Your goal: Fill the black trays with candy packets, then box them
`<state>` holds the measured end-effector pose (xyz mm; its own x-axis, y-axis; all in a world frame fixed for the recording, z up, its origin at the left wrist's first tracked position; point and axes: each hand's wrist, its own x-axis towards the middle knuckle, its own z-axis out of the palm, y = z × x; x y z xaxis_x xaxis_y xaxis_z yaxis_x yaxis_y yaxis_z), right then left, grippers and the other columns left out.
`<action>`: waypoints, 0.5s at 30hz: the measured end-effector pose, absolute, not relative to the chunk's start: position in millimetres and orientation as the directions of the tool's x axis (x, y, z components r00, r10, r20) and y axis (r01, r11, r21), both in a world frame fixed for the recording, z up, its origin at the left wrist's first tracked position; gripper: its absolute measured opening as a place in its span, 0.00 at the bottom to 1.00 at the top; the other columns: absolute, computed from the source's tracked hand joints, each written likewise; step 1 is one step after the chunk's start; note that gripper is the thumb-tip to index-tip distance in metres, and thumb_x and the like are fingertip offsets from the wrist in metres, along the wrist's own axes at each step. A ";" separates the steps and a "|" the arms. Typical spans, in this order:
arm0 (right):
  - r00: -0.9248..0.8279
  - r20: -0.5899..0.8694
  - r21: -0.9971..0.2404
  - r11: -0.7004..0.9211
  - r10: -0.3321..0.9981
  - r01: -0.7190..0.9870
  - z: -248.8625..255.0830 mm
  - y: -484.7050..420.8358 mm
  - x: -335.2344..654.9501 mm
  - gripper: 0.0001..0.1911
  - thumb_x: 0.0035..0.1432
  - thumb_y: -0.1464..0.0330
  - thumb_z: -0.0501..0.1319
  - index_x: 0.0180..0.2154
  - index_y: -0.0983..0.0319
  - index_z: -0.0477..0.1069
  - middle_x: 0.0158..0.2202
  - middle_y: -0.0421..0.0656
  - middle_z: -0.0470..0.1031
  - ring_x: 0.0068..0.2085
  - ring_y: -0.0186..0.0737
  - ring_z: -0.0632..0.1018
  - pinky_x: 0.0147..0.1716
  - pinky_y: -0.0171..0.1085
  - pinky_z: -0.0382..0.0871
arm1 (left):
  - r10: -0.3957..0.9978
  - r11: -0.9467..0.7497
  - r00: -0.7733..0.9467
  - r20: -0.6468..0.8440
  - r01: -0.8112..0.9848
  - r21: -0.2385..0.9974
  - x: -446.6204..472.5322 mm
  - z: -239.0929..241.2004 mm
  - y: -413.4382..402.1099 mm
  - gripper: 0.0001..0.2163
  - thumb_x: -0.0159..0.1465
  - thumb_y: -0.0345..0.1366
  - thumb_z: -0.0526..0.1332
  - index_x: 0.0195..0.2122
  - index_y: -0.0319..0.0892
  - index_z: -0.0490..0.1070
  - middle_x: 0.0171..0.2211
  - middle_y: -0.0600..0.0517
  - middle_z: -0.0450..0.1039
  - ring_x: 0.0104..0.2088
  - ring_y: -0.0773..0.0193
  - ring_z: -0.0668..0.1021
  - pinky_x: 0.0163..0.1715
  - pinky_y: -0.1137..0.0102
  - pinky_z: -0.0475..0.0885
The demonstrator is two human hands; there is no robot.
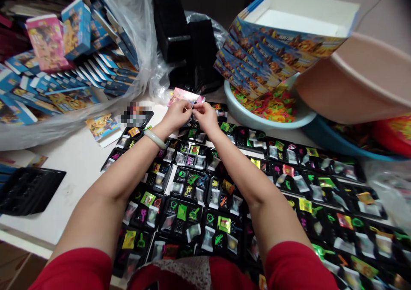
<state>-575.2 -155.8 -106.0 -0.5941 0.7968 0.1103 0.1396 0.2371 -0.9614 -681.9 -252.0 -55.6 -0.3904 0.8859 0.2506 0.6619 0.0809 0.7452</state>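
Observation:
At the far side of the table, both arms reach out to a small pink printed box (186,95). My left hand (177,114), with a pale bangle (155,139) on its wrist, pinches the near end of the box. My right hand (206,116) meets it there, fingertips closed at the same end; the fingers partly hide what they grip. Under and around my arms lie many black compartment trays (184,211), filled with small wrapped packets and bright plastic pieces.
Blue and pink boxes (73,80) fill a clear plastic bag at left. Empty black trays (30,189) sit below it. A stack of blue printed cartons (272,52) leans over a pale blue basin (240,110) of coloured pieces. A peach tub (359,80) stands at right.

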 end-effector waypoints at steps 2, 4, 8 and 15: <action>-0.611 0.066 -0.984 0.153 0.789 0.091 -104.9 -148.2 -581.9 0.10 0.58 0.69 0.66 0.43 0.60 0.75 0.39 0.43 0.81 0.44 0.43 0.82 0.52 0.48 0.78 | 0.882 0.077 -0.379 0.282 0.704 0.706 -684.6 -50.2 -244.6 0.05 0.58 0.26 0.60 0.27 0.41 0.69 0.29 0.51 0.73 0.36 0.59 0.75 0.44 0.65 0.71; -0.633 0.028 -0.996 0.078 0.773 0.051 -102.8 -141.5 -585.6 0.12 0.58 0.69 0.66 0.45 0.60 0.74 0.40 0.43 0.81 0.43 0.42 0.82 0.49 0.47 0.79 | 0.874 0.086 -0.380 0.302 0.733 0.675 -688.2 -44.2 -236.6 0.05 0.58 0.25 0.61 0.27 0.41 0.69 0.30 0.50 0.73 0.38 0.57 0.76 0.47 0.64 0.71; -0.673 0.065 -0.993 0.116 0.737 0.031 -95.6 -141.1 -577.3 0.15 0.59 0.70 0.67 0.48 0.60 0.75 0.44 0.44 0.81 0.44 0.42 0.82 0.49 0.46 0.79 | 0.855 0.134 -0.447 0.263 0.681 0.720 -697.7 -38.3 -230.9 0.06 0.60 0.26 0.61 0.27 0.40 0.69 0.28 0.51 0.72 0.36 0.59 0.76 0.44 0.65 0.72; -0.827 0.338 -0.655 0.744 0.449 0.136 -78.5 -174.0 -544.5 0.18 0.67 0.72 0.57 0.54 0.56 0.79 0.53 0.47 0.79 0.56 0.50 0.77 0.59 0.50 0.71 | 0.848 0.093 -0.491 0.201 0.511 0.854 -706.2 -44.2 -254.3 0.07 0.61 0.34 0.66 0.27 0.41 0.71 0.22 0.54 0.70 0.28 0.64 0.74 0.30 0.72 0.71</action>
